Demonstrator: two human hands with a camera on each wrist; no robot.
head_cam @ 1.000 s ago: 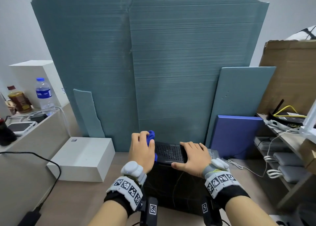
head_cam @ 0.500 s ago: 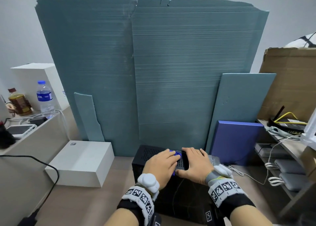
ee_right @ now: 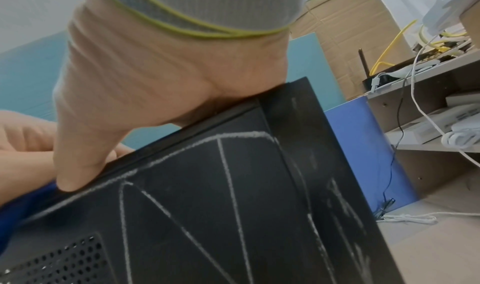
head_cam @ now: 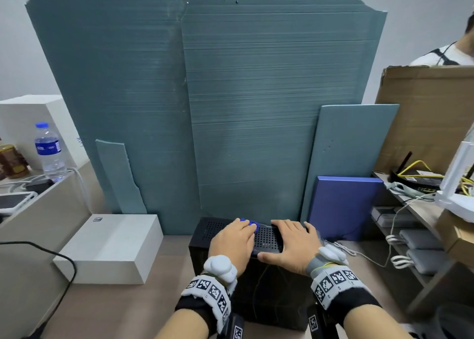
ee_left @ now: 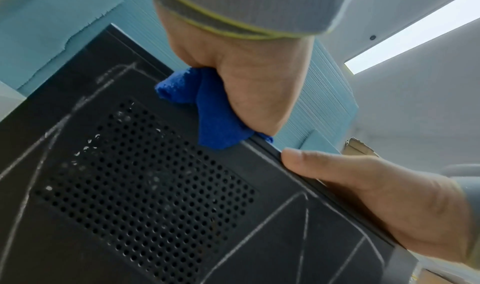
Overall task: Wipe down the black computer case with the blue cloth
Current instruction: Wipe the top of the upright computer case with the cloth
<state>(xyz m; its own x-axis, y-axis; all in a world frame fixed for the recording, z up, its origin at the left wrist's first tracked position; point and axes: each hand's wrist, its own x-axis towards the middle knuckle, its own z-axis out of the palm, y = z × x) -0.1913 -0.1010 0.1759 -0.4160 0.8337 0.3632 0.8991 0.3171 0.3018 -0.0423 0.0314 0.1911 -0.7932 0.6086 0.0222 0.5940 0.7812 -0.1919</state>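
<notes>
The black computer case point(head_cam: 268, 238) stands on the floor at bottom centre, with a perforated top and chalk lines on its near side point(ee_right: 207, 216). My left hand point(head_cam: 238, 233) rests on the case top and grips a bunched blue cloth point(head_cam: 250, 224). In the left wrist view the blue cloth point(ee_left: 215, 114) is pressed against the top edge of the case point(ee_left: 145, 185) under my fist point(ee_left: 249, 95). My right hand point(head_cam: 289, 238) lies flat on the right part of the top, its thumb point(ee_right: 78, 165) hooked over the near edge.
Tall teal foam boards point(head_cam: 256, 108) lean right behind the case. A white box point(head_cam: 110, 246) sits to its left and a blue flat box point(head_cam: 343, 208) to its right. Shelves with cables point(head_cam: 410, 210) stand further right, with a white cable point(head_cam: 359, 254) on the floor. Another person point(head_cam: 451, 51) is at upper right.
My left hand slid the cloth from the left end of the case top rightward towards my right hand, then back a little. The right hand stayed put.
</notes>
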